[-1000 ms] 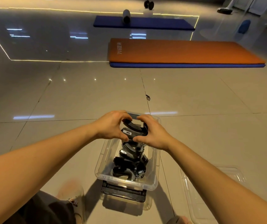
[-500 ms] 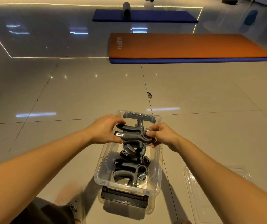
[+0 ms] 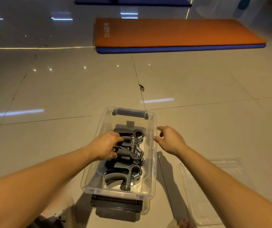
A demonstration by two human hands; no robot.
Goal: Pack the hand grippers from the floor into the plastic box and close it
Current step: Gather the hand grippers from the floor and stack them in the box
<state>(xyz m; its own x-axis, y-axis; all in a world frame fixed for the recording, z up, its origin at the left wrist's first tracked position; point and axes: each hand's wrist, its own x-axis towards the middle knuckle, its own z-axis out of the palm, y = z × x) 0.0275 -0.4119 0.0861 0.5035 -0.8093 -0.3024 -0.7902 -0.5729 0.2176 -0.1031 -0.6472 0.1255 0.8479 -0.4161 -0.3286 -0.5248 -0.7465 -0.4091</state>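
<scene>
1. Inside the plastic box point(image 3: 153, 162), the left hand point(image 3: 106, 145) is reaching down, its fingers point(image 3: 118, 139) curling around the handles of the middle hand gripper point(image 3: 132, 149) and grasping it.
2. Just beyond the box's right rim, the right hand point(image 3: 170, 140) is hovering with its fingers point(image 3: 161, 128) spread loosely apart, holding nothing and pointing toward the box's far right side; whether a fingertip is touching the rim cannot be told.
3. The clear box is sitting on the tiled floor point(image 3: 66, 96) with its top uncovered, a grey latch point(image 3: 130, 111) lying along its far rim.
4. Dark grey hand grippers are lying in a row inside: one at the far end point(image 3: 134, 133), the grasped one in the middle, and one at the near end point(image 3: 123, 176), their metal springs facing right.
5. A dark flat object point(image 3: 115, 204) is showing under the box's near end.
6. The transparent lid point(image 3: 212, 188) is lying flat on the floor to the right of the box, apart from it.
7. An orange mat point(image 3: 178, 32) is lying on a blue mat point(image 3: 181, 49) far across the floor.
</scene>
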